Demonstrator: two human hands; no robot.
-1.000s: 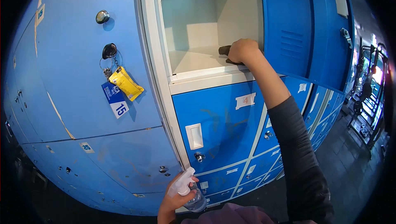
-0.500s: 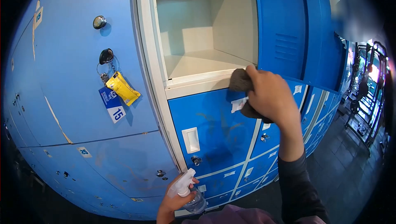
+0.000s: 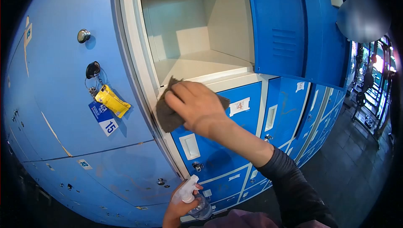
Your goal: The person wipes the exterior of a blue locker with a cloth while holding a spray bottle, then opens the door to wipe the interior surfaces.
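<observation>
My right hand [image 3: 197,104] presses a dark grey-brown cloth [image 3: 168,114] against the cream frame at the lower left corner of an open locker compartment [image 3: 189,66]. Just under it is the closed blue locker door [image 3: 245,123] labelled 4, with a white recessed handle [image 3: 189,146] and a lock [image 3: 197,166]. Low in the view, my left hand [image 3: 178,207] grips a clear spray bottle [image 3: 200,209] by its white trigger head, in front of the lower lockers.
The open blue locker door [image 3: 279,26] swings out to the right. On the left, a keyring with a yellow pouch [image 3: 112,101] and a blue-white tag [image 3: 108,125] numbered 15 hangs from a light blue locker door [image 3: 54,81]. Gym equipment [image 3: 369,89] stands on the dark floor [image 3: 344,152] at far right.
My right hand has moved left with the cloth, from the right end of the compartment's lower frame to its left corner. The left hand still holds the spray bottle, nearly unmoved.
</observation>
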